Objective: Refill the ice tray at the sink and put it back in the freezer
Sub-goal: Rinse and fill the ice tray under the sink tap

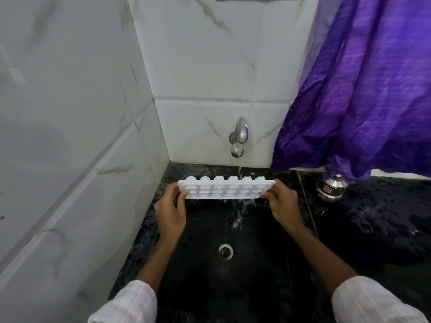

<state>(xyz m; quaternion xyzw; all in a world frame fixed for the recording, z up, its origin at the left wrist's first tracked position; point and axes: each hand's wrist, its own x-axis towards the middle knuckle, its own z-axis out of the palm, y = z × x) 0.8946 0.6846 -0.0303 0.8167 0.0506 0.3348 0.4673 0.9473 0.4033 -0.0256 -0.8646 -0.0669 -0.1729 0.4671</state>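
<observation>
A white plastic ice tray is held lengthwise over the black sink, tilted so its far side is higher. My left hand grips its left end and my right hand grips its right end. A chrome tap on the tiled back wall runs a thin stream of water onto the tray's right part. Water spills off the tray's front edge and falls into the basin above the drain.
White marble-look tiles form the left wall and the back wall. A purple curtain hangs at the right. A small steel pot with a lid stands on the wet black counter to the right of the sink.
</observation>
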